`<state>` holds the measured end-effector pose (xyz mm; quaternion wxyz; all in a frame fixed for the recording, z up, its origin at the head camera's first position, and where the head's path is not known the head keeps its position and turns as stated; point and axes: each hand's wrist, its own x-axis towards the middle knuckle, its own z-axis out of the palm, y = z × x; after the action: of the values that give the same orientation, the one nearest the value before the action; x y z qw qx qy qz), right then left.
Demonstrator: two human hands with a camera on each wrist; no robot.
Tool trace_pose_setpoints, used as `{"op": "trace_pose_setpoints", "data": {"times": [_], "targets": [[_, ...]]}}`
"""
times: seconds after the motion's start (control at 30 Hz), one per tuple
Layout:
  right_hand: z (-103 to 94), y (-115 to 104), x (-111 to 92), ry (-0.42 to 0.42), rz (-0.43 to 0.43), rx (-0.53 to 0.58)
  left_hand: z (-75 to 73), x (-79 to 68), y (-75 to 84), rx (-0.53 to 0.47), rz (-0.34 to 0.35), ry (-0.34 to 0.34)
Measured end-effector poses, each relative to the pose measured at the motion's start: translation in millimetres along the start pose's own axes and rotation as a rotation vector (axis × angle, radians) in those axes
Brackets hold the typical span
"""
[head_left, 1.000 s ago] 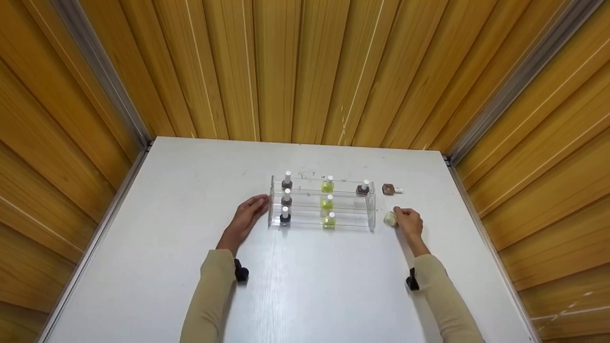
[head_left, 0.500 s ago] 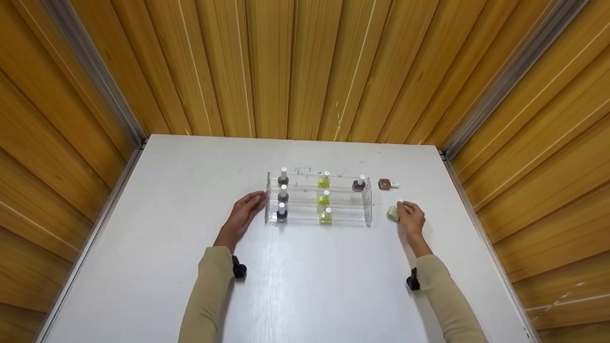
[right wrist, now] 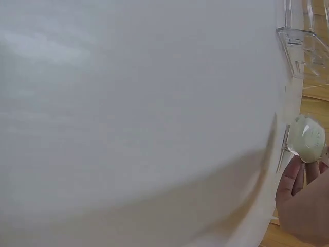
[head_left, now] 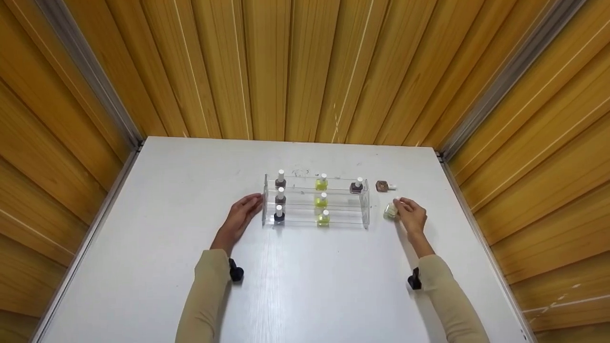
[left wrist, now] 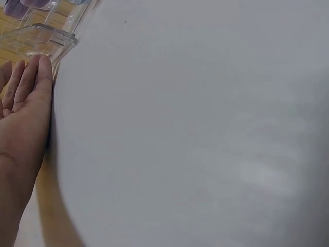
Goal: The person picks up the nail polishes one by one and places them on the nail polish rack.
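Observation:
A clear tiered rack (head_left: 345, 223) stands mid-table, bearing several nail polish bottles with white caps. Dark bottles (head_left: 279, 217) fill its left column, yellow bottles (head_left: 322, 220) its middle, and one dark bottle (head_left: 356, 187) sits on the top tier at right. Beside the rack's left end is my left hand (head_left: 240, 215), fingers extended, fingertips at the side panel in the left wrist view. Right of the rack, my right hand (head_left: 412, 218) pinches a pale green nail polish bottle (right wrist: 307, 139) by its cap end, the bottle tilted with its base toward the rack.
A brown nail polish bottle (head_left: 382, 186) lies on its side right of the rack, cap pointing right. The white table (head_left: 305, 286) ends at a yellow wood-look panel wall (head_left: 295, 71) behind, with metal posts at both corners.
My right hand has shifted slightly, and the pale green bottle has turned in its fingers. The left hand stays beside the rack. The whole head view has drifted a little left.

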<state>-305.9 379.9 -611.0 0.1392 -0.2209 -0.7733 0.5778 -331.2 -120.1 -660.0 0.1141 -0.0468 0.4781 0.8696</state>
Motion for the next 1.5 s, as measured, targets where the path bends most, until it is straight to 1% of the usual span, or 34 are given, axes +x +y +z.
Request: {"op": "trace_pose_setpoints", "data": {"times": [0.13, 0.2, 0.3, 0.43, 0.57, 0.73, 0.87, 1.0, 1.1, 1.2, 1.4, 1.5], "targets": [[1.2, -9.0, -0.1, -0.003, -0.036, 0.022, -0.7, 0.5, 1.6, -0.005, 0.015, 0.013], [0.7, -12.1, -0.4, -0.008, -0.039, 0.026, -1.1, -0.2, 0.6, 0.006, 0.017, 0.017], [-1.8, -16.0, -2.1, -0.017, -0.029, 0.016, -0.9, -2.0, -1.9, 0.003, 0.002, 0.025], [-3.5, -22.8, -4.6, -0.033, -0.042, 0.006, 0.5, -2.3, -2.7, 0.001, 0.000, 0.016], [-1.7, -32.3, -6.3, -0.076, -0.073, 0.041, 1.8, -0.1, -1.5, 0.007, 0.014, 0.020], [1.1, -42.6, -10.1, -0.129, -0.094, 0.085, 1.6, 2.1, -0.7, 0.014, -0.002, 0.042], [3.8, -48.2, -14.1, -0.150, -0.093, 0.075, -0.1, 1.8, -0.3, 0.053, -0.005, 0.045], [5.6, -54.9, -17.6, -0.172, -0.103, 0.095, -2.6, 0.7, -1.9, 0.101, -0.010, 0.035], [4.7, -63.3, -17.5, -0.189, -0.116, 0.108, -1.6, 2.7, -2.6, 0.109, -0.018, 0.034], [5.2, -70.7, -20.2, -0.211, -0.126, 0.099, -2.4, 1.5, -2.8, 0.108, -0.021, 0.035], [8.4, -82.6, -25.9, -0.260, -0.147, 0.058, -1.8, 0.3, -0.6, 0.068, -0.012, 0.036], [10.1, -85.8, -29.2, -0.290, -0.142, 0.042, -1.4, -0.6, -0.7, 0.092, -0.026, 0.040]]}}
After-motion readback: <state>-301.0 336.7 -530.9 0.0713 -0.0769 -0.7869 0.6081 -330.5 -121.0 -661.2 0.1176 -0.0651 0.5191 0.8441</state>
